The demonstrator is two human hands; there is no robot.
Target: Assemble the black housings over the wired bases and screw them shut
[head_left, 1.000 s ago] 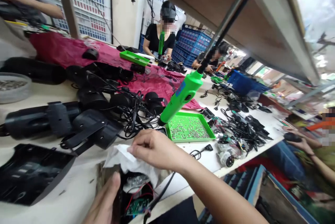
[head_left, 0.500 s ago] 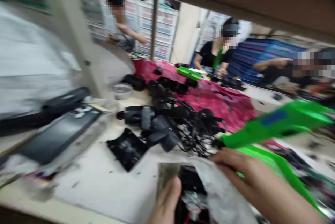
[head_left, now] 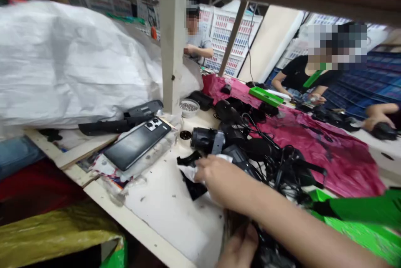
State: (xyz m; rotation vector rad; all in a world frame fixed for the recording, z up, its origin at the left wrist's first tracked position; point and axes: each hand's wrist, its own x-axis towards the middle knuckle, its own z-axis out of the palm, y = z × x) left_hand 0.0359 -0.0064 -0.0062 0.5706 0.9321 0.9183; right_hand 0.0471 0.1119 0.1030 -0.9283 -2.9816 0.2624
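Observation:
My right hand (head_left: 216, 178) reaches across to the left, its fingers closed on a crumpled white cloth or paper (head_left: 188, 173). Under and beside it lie shiny black plastic pieces (head_left: 193, 189). At the bottom edge, my left hand (head_left: 240, 248) is partly covered by my right forearm. Its thumb and fingers close on a dark object (head_left: 273, 255), mostly hidden, which had wires inside in the earlier view. A heap of black devices and cables (head_left: 275, 155) lies just beyond my right hand.
A phone (head_left: 138, 142) rests on plastic wrap at the left, by a wooden post (head_left: 173, 51). Behind it bulges a big white sack (head_left: 78, 63). A bowl of screws (head_left: 189, 108), pink sheeting (head_left: 328, 151) and a green tool (head_left: 360, 211) surround the heap. Co-workers sit across.
My right hand has swung left from beside the green tool to the black plastic pieces, carrying white material. The view has turned left. My left hand stays low with the dark object.

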